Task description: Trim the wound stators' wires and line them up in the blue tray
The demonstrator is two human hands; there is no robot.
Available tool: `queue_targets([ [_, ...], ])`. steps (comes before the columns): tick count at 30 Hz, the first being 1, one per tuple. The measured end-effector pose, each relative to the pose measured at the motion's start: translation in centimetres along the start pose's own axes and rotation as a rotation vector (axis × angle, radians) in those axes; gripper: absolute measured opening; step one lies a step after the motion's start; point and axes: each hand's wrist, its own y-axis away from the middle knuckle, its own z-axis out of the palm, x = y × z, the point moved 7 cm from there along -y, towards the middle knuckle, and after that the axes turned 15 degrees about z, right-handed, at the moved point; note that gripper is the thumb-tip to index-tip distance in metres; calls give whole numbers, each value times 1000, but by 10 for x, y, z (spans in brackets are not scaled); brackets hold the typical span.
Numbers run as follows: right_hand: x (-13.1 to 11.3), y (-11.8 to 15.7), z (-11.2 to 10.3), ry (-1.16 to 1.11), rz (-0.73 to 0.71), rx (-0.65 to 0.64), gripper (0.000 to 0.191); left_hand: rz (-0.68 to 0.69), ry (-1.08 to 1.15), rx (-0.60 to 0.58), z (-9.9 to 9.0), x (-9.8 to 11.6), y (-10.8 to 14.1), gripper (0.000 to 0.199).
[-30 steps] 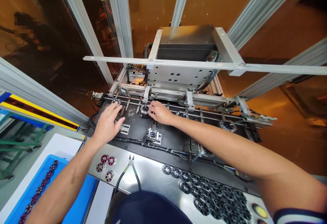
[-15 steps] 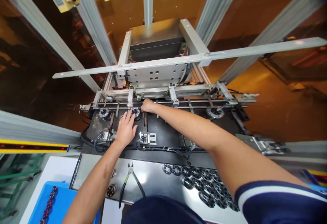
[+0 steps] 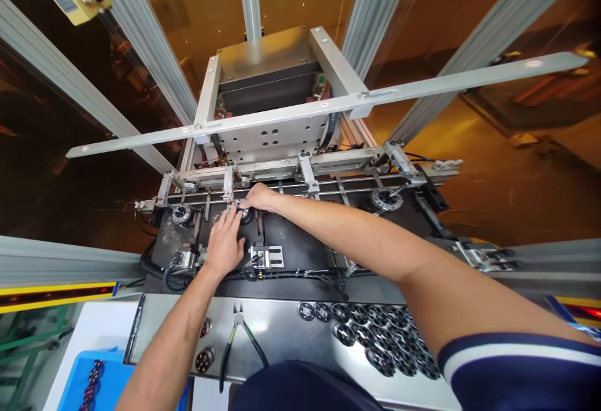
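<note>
My left hand [image 3: 225, 243] lies with its fingers stretched forward, and their tips touch the near left side of a round metal part [image 3: 245, 215] on the black fixture plate [image 3: 300, 236]. Coming in from the right, my right hand [image 3: 261, 197] is closed at the far right edge of that part. Its fingertips are pinched together; what they hold, if anything, is too small to make out. The two hands partly cover the round part. Similar round parts sit in the fixture to the left [image 3: 182, 214] and to the right [image 3: 387, 199].
A metal bar [image 3: 282, 117] crosses above the fixture. On the steel ledge lie cutting pliers [image 3: 239, 318], a small round part [image 3: 204, 360] and several black-and-silver round parts [image 3: 345, 334]. A blue bin [image 3: 115, 376] stands at lower left. Aluminium posts [image 3: 145, 48] frame the station.
My right hand has moved left and closer, from beside the round part onto its far right edge. My left hand stays with its fingertips at the part. The whole view has shifted slightly.
</note>
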Motion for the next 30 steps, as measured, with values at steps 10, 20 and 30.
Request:
queue_targets([
  [10,-15,69,-32,95,-215,61,29,-66,-25,-113,-2,2,1,77],
  [20,111,149,-153,165,-212,365,24,-53,-7,-59,-12,0,-3,69],
  [30,142,76,-107,255,-64,157,29,42,-13,152,-68,101,-42,40],
])
